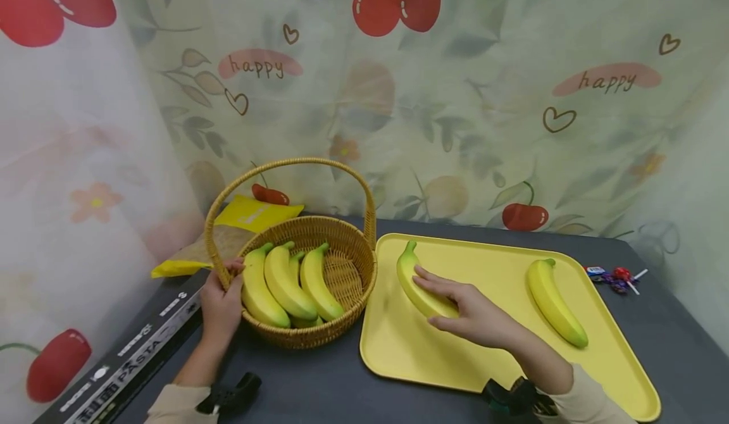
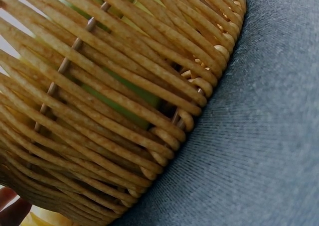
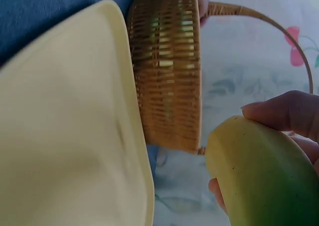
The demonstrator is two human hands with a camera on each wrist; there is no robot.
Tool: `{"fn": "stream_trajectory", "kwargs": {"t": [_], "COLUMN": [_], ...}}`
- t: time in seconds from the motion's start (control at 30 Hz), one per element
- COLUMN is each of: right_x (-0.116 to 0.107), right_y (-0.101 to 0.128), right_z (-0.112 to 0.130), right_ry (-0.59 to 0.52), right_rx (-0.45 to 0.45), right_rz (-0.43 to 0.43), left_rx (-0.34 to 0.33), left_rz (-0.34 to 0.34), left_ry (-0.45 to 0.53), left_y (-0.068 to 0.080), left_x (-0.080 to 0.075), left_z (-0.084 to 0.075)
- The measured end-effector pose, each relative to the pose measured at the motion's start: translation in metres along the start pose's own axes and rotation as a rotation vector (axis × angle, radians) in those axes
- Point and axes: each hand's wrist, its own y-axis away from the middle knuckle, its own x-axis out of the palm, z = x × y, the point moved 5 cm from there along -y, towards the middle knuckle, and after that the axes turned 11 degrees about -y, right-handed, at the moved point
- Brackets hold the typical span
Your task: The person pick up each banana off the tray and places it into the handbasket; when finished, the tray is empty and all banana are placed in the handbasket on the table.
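Note:
In the head view, my left hand (image 1: 221,304) grips the left rim of a wicker basket (image 1: 355,304) where its arched handle joins. Several yellow bananas (image 1: 287,281) with green tips lie inside the basket. My right hand (image 1: 473,310) holds another banana (image 1: 411,275) between thumb and fingers, over the left part of a yellow tray (image 1: 393,361). The right wrist view shows this held banana (image 3: 259,166) close up, with the thumb along one side. On the tray's right side lies one more banana (image 1: 555,304). Woven basket wall (image 2: 99,96) fills much of the left wrist view.
Wrapped lollipops (image 1: 617,278) lie right of the tray on the dark table (image 1: 307,386). A long black pasta box (image 1: 131,361) runs along the left edge. Behind the basket is a yellow and brown packet (image 1: 256,215). A printed curtain (image 1: 444,126) hangs around the table.

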Motion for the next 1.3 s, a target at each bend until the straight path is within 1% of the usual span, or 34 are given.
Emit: {"fn": "stream_trajectory", "kwargs": {"t": [0.3, 0.5, 0.6, 0.8, 1.03, 1.13, 1.3], "right_x": [0.023, 0.033, 0.037, 0.046, 0.055, 0.057, 0.064], "right_y": [-0.012, -0.033, -0.048, -0.079, -0.116, -0.132, -0.157], "right_z": [0.020, 0.041, 0.049, 0.055, 0.057, 0.055, 0.044], "right_ry": [-0.018, 0.031, 0.038, 0.052, 0.082, 0.077, 0.054], "right_rx": [-0.055, -0.130, -0.139, -0.115, -0.070, -0.035, 0.037], "right_rz": [0.100, 0.168, 0.195, 0.243, 0.268, 0.273, 0.283], "left_rx": [0.004, -0.008, -0.009, -0.012, -0.023, -0.020, -0.025], "left_rz": [-0.006, -0.003, 0.000, 0.010, 0.008, 0.003, 0.006], "left_ry": [-0.013, -0.023, -0.023, -0.022, -0.022, -0.023, -0.016], "left_y": [0.000, 0.000, -0.001, -0.001, -0.001, -0.001, -0.001], "left_x": [0.000, -0.002, -0.001, 0.001, 0.001, 0.001, 0.002], "left_z": [0.000, 0.001, 0.002, 0.004, 0.004, 0.004, 0.004]}}
